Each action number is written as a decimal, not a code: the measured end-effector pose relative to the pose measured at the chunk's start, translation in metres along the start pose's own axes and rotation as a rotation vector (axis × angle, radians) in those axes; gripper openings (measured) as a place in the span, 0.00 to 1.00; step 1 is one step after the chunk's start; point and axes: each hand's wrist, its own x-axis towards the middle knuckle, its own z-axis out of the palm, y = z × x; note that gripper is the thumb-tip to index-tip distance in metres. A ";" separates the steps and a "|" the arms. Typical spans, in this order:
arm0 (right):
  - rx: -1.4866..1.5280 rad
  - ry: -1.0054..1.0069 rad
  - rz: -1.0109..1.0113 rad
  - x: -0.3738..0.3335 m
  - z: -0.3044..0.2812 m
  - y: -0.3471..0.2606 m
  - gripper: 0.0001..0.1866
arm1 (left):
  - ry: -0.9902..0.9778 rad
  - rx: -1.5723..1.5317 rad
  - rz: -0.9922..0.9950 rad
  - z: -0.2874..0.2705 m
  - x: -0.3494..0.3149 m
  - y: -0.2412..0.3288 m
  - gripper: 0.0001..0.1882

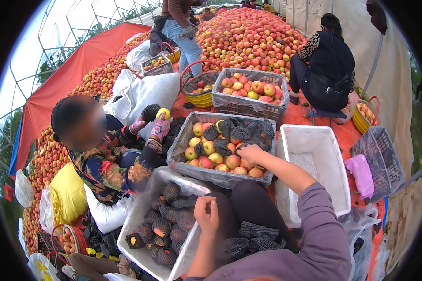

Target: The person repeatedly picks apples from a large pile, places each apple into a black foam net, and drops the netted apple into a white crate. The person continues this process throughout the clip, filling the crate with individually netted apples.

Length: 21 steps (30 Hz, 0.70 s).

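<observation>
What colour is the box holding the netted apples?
The box is white; it shows best in the head view.

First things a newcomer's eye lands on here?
The huge apple heap, filling the top centre. Then, mid-picture, the lined crate of loose apples and dark nets, with the right hand at its right side. Lower left of centre, the white box of netted apples, beside the left hand.

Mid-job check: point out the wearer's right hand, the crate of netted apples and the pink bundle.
Right hand [250,153]: head view, back of the hand.
Crate of netted apples [146,201]: head view, inner left wall.
Pink bundle [359,176]: head view, middle of its front.
</observation>
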 end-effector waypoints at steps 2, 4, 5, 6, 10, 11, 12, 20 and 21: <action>0.223 0.356 0.094 0.006 -0.016 0.004 0.33 | 0.067 -0.002 0.049 -0.001 0.008 0.000 0.03; 0.452 0.656 0.028 0.000 -0.048 -0.022 0.33 | 0.073 0.019 0.006 -0.006 0.017 -0.002 0.11; 0.484 0.706 -0.072 -0.008 -0.061 -0.042 0.34 | 0.091 -0.166 -0.082 -0.003 0.026 0.002 0.14; 0.514 0.750 -0.167 -0.021 -0.071 -0.067 0.36 | 0.104 -0.358 -0.170 0.005 0.037 0.007 0.18; 0.415 0.776 -0.522 -0.054 -0.092 -0.138 0.33 | -0.110 -1.221 -0.514 0.004 0.060 0.012 0.28; 0.486 0.746 -0.495 -0.056 -0.095 -0.141 0.36 | -0.005 -1.212 -0.518 0.001 0.054 0.015 0.26; 0.518 0.749 -0.415 -0.061 -0.099 -0.143 0.38 | 0.042 -1.131 -0.437 -0.003 0.052 0.017 0.26; 0.906 0.496 -0.229 -0.086 -0.094 -0.177 0.40 | 0.047 -0.984 -0.280 -0.016 0.030 0.043 0.27; 1.051 0.413 -0.227 -0.088 -0.089 -0.173 0.41 | 0.112 -0.845 -0.254 -0.022 0.027 0.035 0.25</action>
